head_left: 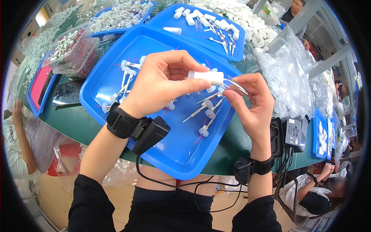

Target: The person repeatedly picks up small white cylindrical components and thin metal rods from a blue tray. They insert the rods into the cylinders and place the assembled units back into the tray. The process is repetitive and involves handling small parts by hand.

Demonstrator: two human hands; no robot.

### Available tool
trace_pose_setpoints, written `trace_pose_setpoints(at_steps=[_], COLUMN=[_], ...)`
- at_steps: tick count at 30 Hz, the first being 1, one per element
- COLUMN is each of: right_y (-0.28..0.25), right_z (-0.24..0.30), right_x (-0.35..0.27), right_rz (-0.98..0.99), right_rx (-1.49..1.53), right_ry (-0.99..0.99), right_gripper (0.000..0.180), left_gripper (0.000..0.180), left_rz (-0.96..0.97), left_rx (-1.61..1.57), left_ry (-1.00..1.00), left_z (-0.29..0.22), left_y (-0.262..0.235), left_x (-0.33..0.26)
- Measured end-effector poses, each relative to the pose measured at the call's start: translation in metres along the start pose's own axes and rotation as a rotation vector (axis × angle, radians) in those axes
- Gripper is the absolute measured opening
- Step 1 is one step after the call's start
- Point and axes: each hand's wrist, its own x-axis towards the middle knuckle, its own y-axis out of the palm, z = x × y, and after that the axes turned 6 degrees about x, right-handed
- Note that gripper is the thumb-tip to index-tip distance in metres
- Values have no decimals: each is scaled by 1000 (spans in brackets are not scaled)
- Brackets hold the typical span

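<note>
Here, line by line:

Left hand: the left hand (162,83) is raised over the near tray (170,150), its fingers (193,86) closed round a white cap (206,77), a short plastic cylinder held level.

Right hand: the right hand (253,102) pinches a clear tube (236,86) between thumb and forefinger, its mouth meeting the end of the cap.

Where the parts are: cap and tube sit end to end in the air between the hands, above the tray and clear of it.

Handling, cap: it looks light, stiff and smooth; a grip round the barrel, as now, seems surest.

Handling, tube: thin-walled and see-through, so likely slippery and easy to crush; best taken at its sides near the open end.

Near tray: blue, shallow, on the green counter (83,123); white swabs (205,112) with round bases lie scattered in it under the hands.

Far trays: a second blue tray (239,48) holds more caps and sticks; a third, at upper left, holds a heap of white sticks.

Packages: a clear tub (75,52) of red-and-white pieces stands left; clear bags (286,77) pile up right.

Other: a black box (295,131) with cables sits at the counter's right edge; black wrist units are strapped to both forearms.

Labels: none legible.
</note>
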Motion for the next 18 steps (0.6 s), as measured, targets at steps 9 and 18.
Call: trace_pose_setpoints(at_steps=[9, 18], right_y=[2, 3], right_z=[-4, 4], right_x=[-2, -8], right_rz=[-9, 78], right_rx=[-27, 169], right_ry=[-76, 31], right_gripper=[25, 27], left_gripper=[16, 16], left_rz=[15, 174], left_rx=[-5, -57], left_ry=[-38, -155], left_z=[-3, -10], left_y=[1, -8], left_x=[-1, -2])
